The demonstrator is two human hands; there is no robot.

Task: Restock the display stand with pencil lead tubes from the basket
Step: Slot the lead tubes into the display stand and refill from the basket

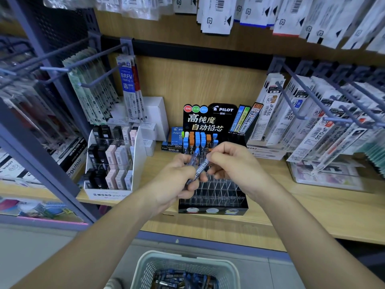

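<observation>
**A:** Item in hand?
**B:** Slim clear pencil lead tubes with blue caps [199, 168], a small bundle held above the stand. Left hand [179, 177]: grip curled round the bundle. Right hand [231, 161]: grip pinching the upper end of one tube.

**A:** Destination?
**B:** Black Pilot display stand with clear slotted tiers [214, 198], at the front edge of the pale wooden shelf [312, 215]. Rear rows hold blue- and orange-capped tubes [198, 140]. Front rows look vacant.

**A:** Handling?
**B:** Draw one tube free, turn it cap up, and seat it in a vacant slot just ahead of the filled rows.

**A:** Surroundings?
**B:** Pale plastic mesh basket [145, 265] below the shelf's front edge, more tubes inside. White MONO lead stand [112, 193] towards the left edge. Grey metal hooks [290, 97] with white refill packs [273, 113] jut forward on the right, a likely snag for the right forearm.
</observation>
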